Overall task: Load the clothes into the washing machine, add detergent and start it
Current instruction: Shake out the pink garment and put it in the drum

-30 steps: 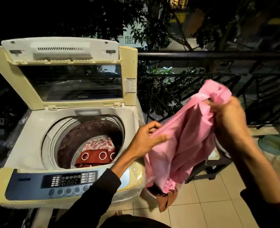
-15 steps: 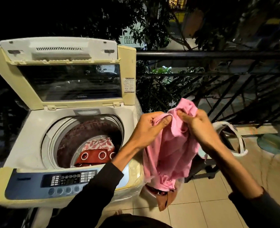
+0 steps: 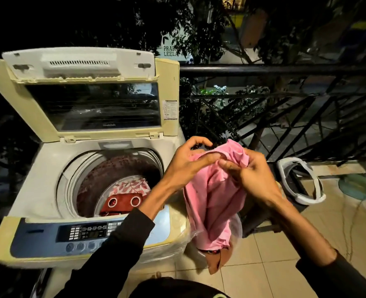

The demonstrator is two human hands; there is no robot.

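Your left hand [image 3: 186,162] and right hand [image 3: 250,177] pinching a soft, creased pink garment [image 3: 212,201] at its top, fingers curled, open washing machine [image 3: 48,190] at nine o'clock

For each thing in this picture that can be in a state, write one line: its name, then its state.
Washing machine lid: raised open.
Drum: partly loaded with red and patterned cloth.
Pink garment: held up beside the machine, not yet in the drum.
Left hand: gripping the garment.
Right hand: pinching the garment.
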